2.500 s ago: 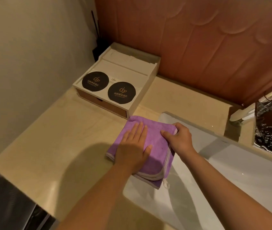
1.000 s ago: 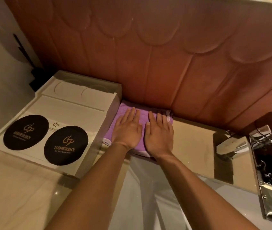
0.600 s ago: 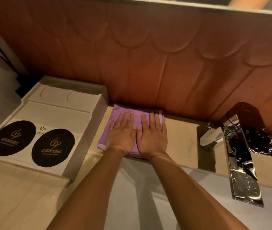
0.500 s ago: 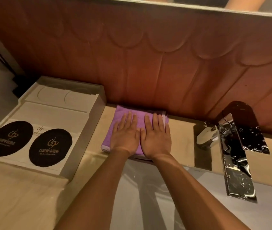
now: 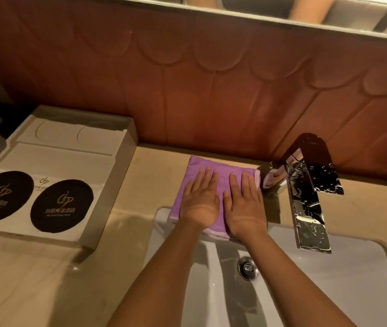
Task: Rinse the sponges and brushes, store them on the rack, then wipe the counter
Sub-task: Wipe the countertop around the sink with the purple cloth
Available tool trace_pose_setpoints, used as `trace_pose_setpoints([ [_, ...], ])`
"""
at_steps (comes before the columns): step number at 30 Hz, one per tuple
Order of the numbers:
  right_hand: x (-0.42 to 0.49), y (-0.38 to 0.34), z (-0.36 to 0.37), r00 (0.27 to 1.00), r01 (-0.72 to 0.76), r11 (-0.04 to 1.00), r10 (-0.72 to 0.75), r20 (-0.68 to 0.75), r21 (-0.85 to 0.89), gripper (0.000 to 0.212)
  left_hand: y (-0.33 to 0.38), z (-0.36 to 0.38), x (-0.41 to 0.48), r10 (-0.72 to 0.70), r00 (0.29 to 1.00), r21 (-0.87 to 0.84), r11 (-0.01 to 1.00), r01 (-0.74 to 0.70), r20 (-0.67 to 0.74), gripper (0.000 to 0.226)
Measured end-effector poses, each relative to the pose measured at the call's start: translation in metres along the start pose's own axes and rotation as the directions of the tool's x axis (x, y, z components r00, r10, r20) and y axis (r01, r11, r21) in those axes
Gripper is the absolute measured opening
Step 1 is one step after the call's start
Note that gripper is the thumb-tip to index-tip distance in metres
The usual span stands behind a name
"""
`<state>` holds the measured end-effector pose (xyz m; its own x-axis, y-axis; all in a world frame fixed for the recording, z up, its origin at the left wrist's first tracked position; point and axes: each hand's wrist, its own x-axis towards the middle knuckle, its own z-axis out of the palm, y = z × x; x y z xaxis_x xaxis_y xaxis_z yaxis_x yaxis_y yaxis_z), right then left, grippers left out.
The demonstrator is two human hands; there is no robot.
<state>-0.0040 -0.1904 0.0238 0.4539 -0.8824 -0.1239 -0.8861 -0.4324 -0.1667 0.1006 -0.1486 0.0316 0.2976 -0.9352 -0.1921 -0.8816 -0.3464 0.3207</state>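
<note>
A folded purple cloth [image 5: 203, 164] lies on the beige counter [image 5: 155, 178], on the strip between the back wall and the sink [image 5: 343, 286]. My left hand [image 5: 200, 202] and my right hand [image 5: 244, 205] lie side by side, flat on the cloth, palms down with fingers straight and pressing on it. Neither hand grips it. The cloth's right edge nearly touches the base of the chrome faucet [image 5: 305, 199]. Its near edge hangs slightly over the sink rim.
A white tray box [image 5: 69, 156] with two round black coasters [image 5: 61, 205] stands on the counter at the left. The brown scalloped wall panel [image 5: 211, 90] rises right behind the cloth. The drain [image 5: 248, 267] sits in the basin under my forearms.
Both hands have slid the cloth to the right along the back strip of counter, from beside the white box to the faucet base. Earlier it lay at the sink's front left corner.
</note>
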Motion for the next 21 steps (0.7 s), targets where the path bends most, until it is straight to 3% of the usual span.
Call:
trace_pose_setpoints([
  [2,-0.009,0.0,-0.003,0.997,0.017,1.0,-0.017,-0.071,0.005,0.075,0.003,0.006,-0.007,0.014,1.0,0.004,1.0,-0.014,-0.006,0.058],
  [4,-0.017,0.001,-0.004,0.988,0.037,0.999,-0.035,-0.149,0.009,0.061,0.005,0.011,-0.015,0.012,1.0,0.037,0.999,-0.013,0.027,0.058],
  [6,-0.024,0.006,0.0,0.989,0.051,0.994,-0.038,-0.143,0.092,0.063,0.007,0.012,-0.021,0.02,0.997,0.073,0.997,-0.025,0.069,0.058],
  [8,-0.032,0.012,0.008,0.983,0.068,0.976,-0.031,-0.179,0.205,0.059,0.008,0.011,-0.031,0.045,0.998,0.054,0.997,-0.047,0.046,0.077],
  [9,-0.035,0.015,0.01,0.989,0.072,0.967,-0.037,-0.142,0.244,0.059,0.008,0.012,-0.036,0.067,0.998,0.076,0.995,-0.067,0.001,0.081],
  [11,-0.039,0.025,0.017,0.997,0.063,0.958,-0.05,-0.053,0.279,0.065,0.007,0.019,-0.044,0.119,0.986,0.082,0.991,-0.11,-0.115,0.064],
  [13,-0.042,0.036,0.023,0.997,0.076,0.955,-0.064,-0.05,0.287,0.065,0.011,0.019,-0.052,0.155,0.981,0.113,0.983,-0.142,-0.119,0.054],
  [15,-0.048,0.046,0.022,0.996,0.087,0.935,-0.076,-0.046,0.344,0.063,0.017,0.022,-0.06,0.166,0.978,0.132,0.98,-0.149,-0.129,0.057],
  [17,-0.062,0.05,0.011,0.995,0.095,0.963,-0.1,0.008,0.253,0.067,0.028,0.021,-0.068,0.126,0.984,0.125,0.986,-0.111,-0.122,0.068],
  [19,-0.076,0.061,0.001,1.0,0.011,0.956,-0.014,0.008,0.294,0.074,0.042,0.02,-0.073,0.118,0.989,0.149,0.983,-0.105,-0.084,0.074],
  [21,-0.086,0.079,-0.009,0.992,-0.073,0.93,0.105,-0.069,0.361,0.056,0.056,0.028,-0.075,0.144,0.986,0.153,0.98,-0.13,-0.082,0.076],
])
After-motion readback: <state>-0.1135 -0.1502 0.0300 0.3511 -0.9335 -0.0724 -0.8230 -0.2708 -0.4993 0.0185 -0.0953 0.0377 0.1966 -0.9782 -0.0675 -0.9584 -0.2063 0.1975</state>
